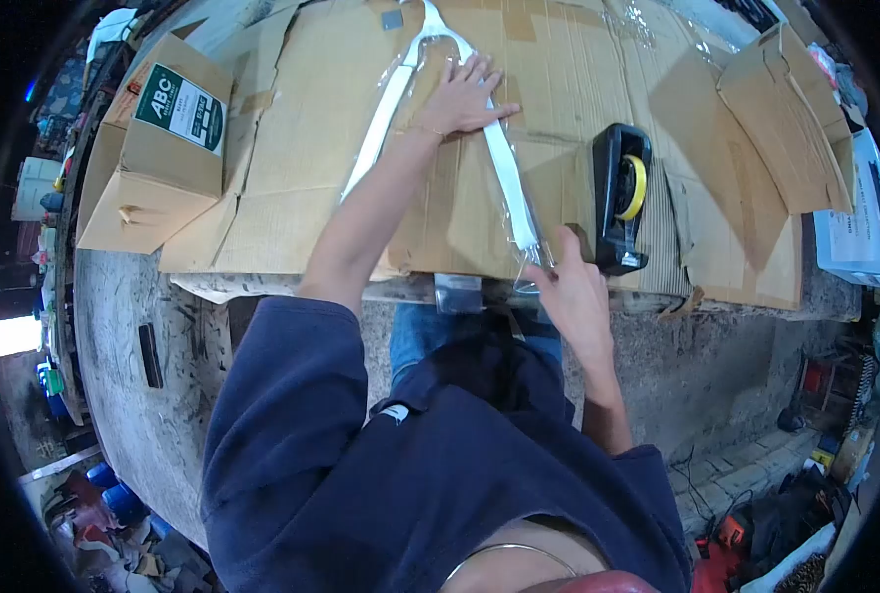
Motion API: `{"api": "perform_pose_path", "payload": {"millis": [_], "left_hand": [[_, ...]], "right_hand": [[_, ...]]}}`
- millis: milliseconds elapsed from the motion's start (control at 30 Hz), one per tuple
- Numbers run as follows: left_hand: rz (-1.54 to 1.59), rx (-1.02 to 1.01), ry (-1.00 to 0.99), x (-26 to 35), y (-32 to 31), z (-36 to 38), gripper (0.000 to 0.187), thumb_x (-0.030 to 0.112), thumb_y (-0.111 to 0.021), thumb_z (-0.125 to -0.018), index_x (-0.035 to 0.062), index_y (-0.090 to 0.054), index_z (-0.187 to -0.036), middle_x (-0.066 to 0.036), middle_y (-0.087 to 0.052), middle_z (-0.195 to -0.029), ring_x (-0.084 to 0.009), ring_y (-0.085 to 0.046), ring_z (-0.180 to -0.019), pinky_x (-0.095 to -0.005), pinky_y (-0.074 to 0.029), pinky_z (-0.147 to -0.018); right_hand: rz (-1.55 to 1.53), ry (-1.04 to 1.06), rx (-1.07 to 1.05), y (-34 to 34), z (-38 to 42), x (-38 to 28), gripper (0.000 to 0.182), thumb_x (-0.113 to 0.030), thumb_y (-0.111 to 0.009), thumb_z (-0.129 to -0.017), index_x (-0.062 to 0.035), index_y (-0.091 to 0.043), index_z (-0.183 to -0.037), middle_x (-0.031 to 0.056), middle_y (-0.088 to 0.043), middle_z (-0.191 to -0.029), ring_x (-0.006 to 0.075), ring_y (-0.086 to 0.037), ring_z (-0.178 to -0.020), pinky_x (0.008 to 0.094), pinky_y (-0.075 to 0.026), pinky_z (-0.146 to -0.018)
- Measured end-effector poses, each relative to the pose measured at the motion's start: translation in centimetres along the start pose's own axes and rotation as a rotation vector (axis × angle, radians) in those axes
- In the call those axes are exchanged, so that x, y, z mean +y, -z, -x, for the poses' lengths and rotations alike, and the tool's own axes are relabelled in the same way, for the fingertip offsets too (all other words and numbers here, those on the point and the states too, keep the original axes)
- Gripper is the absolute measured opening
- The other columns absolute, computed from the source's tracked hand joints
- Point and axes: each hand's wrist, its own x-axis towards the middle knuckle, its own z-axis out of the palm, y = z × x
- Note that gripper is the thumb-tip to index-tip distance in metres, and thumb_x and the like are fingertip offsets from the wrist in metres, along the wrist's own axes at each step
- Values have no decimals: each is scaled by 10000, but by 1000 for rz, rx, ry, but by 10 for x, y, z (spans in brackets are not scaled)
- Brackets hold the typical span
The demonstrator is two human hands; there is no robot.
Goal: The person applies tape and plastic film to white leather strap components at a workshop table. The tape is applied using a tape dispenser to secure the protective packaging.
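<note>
A white forked piece [504,173] in clear plastic lies on the cardboard, its two long legs joined at a hooked top. My left hand [465,99] rests flat across it near the fork, fingers spread, touching one leg. At the near end of that same leg, by the table edge, my right hand [576,301] grips the loose end of the clear plastic wrap [527,281] by the thumb. Its index finger points up, and the other fingers are partly hidden. Just right of it stands a black tape dispenser [620,198] with a yellow-cored roll.
Flattened cardboard [341,237] covers the table. An open carton with a green label [148,163] stands at left, another open carton [786,128] at right. Beside that is a light-blue box [855,217]. A small clear packet [458,294] hangs at the front edge.
</note>
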Motion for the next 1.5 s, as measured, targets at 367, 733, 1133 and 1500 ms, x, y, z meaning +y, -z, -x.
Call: {"api": "perform_pose_path", "payload": {"millis": [367, 733, 1133, 1500], "left_hand": [[-158, 328, -75, 36, 52, 27, 574, 365, -547, -926, -28, -426, -1327, -198, -396, -1419, -279, -371, -1330, -439, -319, -1070], [218, 173, -344, 139, 42, 127, 506, 397, -393, -951, 108, -450, -1363, -151, -368, -1450, -305, -287, -1377, -573, -213, -1096], [1104, 156, -83, 182, 94, 215, 369, 47, -718, -717, 7, -626, -1072, -148, -621, -1096, -309, -599, -1030, -374, -482, -884], [815, 422, -136, 165, 135, 242, 208, -47, -706, -679, 33, -687, -870, -89, -664, -855, -253, -641, -822, -336, -493, -720]], "right_hand": [[-845, -60, -115, -19, 63, 57, 458, -24, -594, -864, -40, -449, -1298, 23, -594, -713, 72, -537, -639, 228, -431, -600], [-940, -12, -283, -23, 60, 75, 265, 16, -546, -884, 36, -571, -1148, 92, -669, -888, 119, -622, -740, 229, -481, -687], [-974, 13, -271, -11, 27, 51, 187, -23, -685, -814, 18, -677, -996, 53, -657, -867, 109, -596, -735, 221, -464, -673], [116, 835, -27, -25, 2, 39, 495, -60, -671, -746, -60, -560, -1228, 107, -530, -1320, 271, -435, -1292, 414, -362, -1052]]}}
